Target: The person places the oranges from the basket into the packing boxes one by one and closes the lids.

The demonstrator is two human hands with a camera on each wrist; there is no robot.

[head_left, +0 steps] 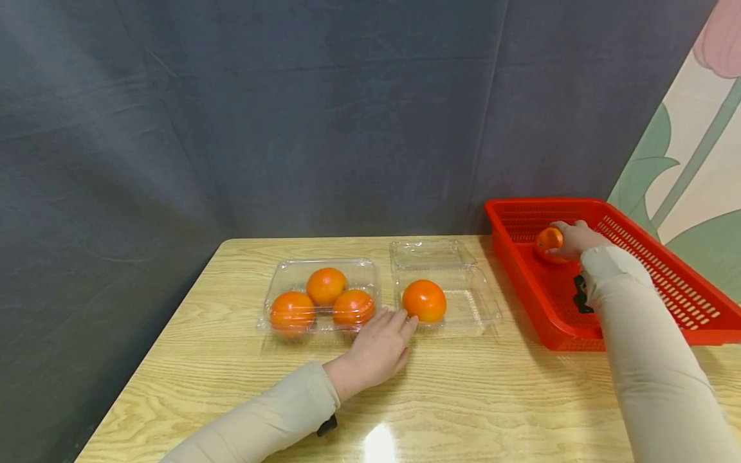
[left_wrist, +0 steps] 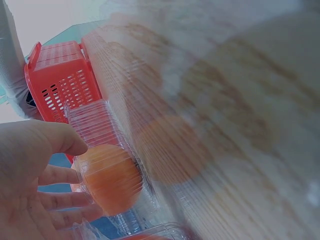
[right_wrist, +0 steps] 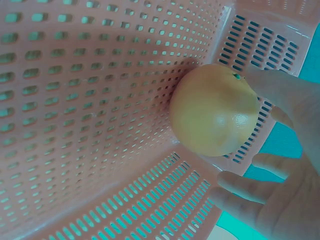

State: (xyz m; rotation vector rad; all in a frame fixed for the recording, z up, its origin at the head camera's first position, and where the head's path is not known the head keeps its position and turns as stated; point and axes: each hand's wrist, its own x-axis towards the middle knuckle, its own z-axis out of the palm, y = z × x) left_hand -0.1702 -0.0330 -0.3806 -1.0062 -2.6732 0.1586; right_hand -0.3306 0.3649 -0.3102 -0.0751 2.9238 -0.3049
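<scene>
My left hand (head_left: 375, 352) lies low between two clear plastic boxes, its fingertips at the side of an orange (head_left: 424, 301) in the right-hand box (head_left: 475, 308). In the left wrist view its fingers are spread and loosely bent beside that orange (left_wrist: 112, 179). Three oranges sit in the left-hand box (head_left: 321, 263). My right hand (head_left: 581, 240) reaches into the red basket (head_left: 535, 315) at an orange (head_left: 548, 243). The right wrist view has the thumb at this orange's (right_wrist: 212, 112) stem end, with the other fingers extended and spread below it, not wrapped round it.
The right-hand box's lid (head_left: 431, 253) is folded back toward the dark curtain (head_left: 347, 128). Perforated, raised walls surround the basket, which stands at the right of the wooden table (head_left: 463, 392). A flower-patterned wall (head_left: 695, 154) rises beyond it.
</scene>
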